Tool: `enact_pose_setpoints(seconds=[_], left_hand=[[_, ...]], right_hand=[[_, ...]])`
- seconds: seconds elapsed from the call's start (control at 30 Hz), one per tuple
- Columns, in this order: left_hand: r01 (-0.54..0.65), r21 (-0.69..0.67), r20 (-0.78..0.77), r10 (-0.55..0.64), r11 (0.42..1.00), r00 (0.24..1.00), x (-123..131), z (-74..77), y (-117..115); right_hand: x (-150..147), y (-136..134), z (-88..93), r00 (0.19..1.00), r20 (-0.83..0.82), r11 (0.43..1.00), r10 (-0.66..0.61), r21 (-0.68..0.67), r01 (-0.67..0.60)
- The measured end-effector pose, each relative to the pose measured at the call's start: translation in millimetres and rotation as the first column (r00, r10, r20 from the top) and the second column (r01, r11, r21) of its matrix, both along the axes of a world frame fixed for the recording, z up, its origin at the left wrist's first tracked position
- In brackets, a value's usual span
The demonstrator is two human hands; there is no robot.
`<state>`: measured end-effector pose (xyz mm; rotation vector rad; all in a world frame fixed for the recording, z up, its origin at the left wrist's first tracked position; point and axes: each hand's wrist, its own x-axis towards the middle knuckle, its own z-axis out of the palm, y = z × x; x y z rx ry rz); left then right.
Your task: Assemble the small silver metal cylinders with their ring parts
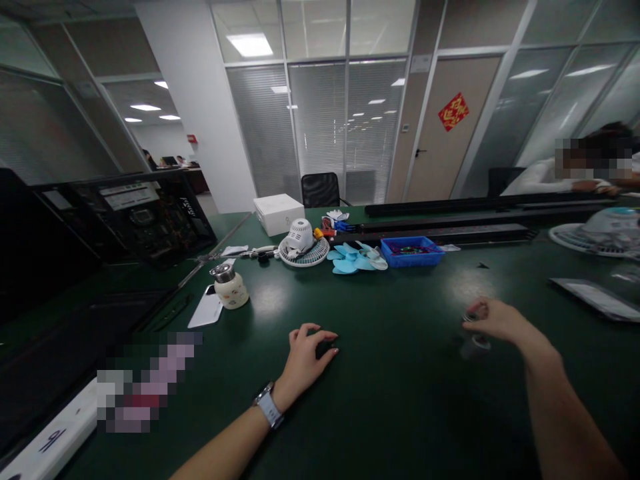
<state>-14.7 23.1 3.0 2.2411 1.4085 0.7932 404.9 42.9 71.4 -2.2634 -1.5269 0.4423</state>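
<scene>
My left hand (306, 357) rests on the dark green table (400, 413) with its fingers curled loosely and spread, holding nothing; a watch is on its wrist. My right hand (493, 320) is further right, fingers pinched around a small dark round object (470, 315) that I cannot make out. Just below that hand, a small dark cylindrical piece (476, 347) stands on the table. Both hands are well short of the fan parts at the back.
At the back lie a white fan grille with motor (303, 245), blue fan blades (356, 259), a blue tray (411, 251), a white box (279, 213) and long black rails (450, 230). A small jar (229, 287) and white phone (207, 311) sit left. Another person sits at far right.
</scene>
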Motion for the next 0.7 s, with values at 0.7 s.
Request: enact_pose_setpoints(seconds=[0.7], left_hand=[[0.125, -0.183, 0.476, -0.024, 0.975, 0.879, 8.4, 10.0, -7.5]], right_hand=[[-35.0, -7.1, 14.8, 0.966, 0.212, 0.948, 0.147, 0.249, -0.199]])
